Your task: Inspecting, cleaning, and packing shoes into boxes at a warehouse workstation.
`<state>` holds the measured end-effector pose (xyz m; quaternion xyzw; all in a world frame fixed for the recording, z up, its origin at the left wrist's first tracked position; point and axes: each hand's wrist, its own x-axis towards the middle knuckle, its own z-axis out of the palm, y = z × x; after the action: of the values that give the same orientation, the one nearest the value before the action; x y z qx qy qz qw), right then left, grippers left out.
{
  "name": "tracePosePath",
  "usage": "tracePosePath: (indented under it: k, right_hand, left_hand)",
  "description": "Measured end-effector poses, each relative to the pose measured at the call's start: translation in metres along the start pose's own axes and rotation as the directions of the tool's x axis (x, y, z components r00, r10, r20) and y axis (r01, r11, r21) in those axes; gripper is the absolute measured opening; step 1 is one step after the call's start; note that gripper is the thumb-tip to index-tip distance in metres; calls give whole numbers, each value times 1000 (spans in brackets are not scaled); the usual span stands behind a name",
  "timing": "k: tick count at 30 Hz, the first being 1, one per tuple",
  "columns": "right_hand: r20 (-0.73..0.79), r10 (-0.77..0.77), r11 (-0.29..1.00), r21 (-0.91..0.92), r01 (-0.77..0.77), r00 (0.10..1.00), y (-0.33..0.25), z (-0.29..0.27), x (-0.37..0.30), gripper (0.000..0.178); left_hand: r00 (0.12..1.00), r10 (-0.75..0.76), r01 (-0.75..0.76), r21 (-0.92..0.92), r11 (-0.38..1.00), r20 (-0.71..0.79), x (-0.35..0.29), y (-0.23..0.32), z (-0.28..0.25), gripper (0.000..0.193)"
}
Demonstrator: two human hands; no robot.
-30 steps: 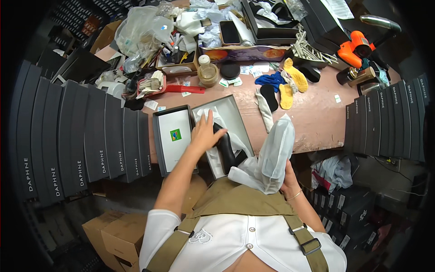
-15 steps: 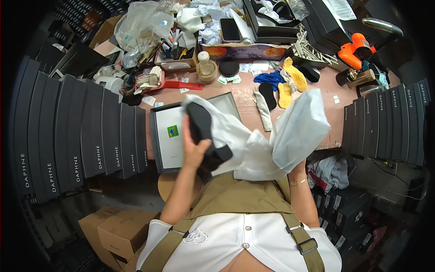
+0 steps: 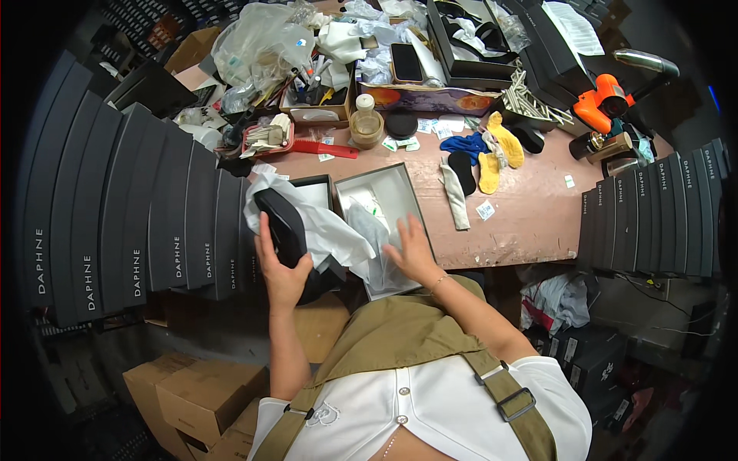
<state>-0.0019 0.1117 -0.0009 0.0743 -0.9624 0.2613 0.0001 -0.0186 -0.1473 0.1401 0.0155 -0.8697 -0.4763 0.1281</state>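
Note:
My left hand (image 3: 284, 280) grips a black shoe (image 3: 281, 227), sole side partly turned up, with white tissue paper (image 3: 327, 234) hanging off it to the right. The shoe is over the left part of an open shoe box. My right hand (image 3: 415, 252) is empty, its fingers spread above the right-hand part, a tray with a white inside (image 3: 392, 188). In that tray lies a pale, paper-wrapped bundle (image 3: 367, 230); what it contains is hidden. Dark material shows below my left hand, too covered to make out.
Dark shoe boxes stand in rows at the left (image 3: 157, 207) and right (image 3: 653, 211). Behind are a red-handled brush (image 3: 327, 150), a glue jar (image 3: 367, 127), yellow pads (image 3: 503, 142), a blue cloth (image 3: 465, 144) and an orange heat tool (image 3: 603, 104). Cardboard cartons (image 3: 196, 396) stand lower left.
My right hand has let go of the white-wrapped bundle, which lies in the tray, and moved left. My left hand has carried the shoe and paper left. The view has shifted slightly.

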Motion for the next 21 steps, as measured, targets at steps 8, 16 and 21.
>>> tracePosePath:
  k: [8, 16, 21]
  right_hand:
    - [376, 577, 571, 449, -687, 726, 27, 26, 11, 75]
    - [419, 252, 968, -124, -220, 872, 19, 24, 28, 44]
    - [265, 216, 976, -86, -200, 940, 21, 37, 11, 60]
  left_hand:
    - [974, -91, 86, 34, 996, 208, -4, -9, 30, 94]
    - [965, -46, 39, 34, 999, 259, -1, -17, 35, 95]
    - [973, -45, 35, 49, 998, 228, -6, -19, 34, 95]
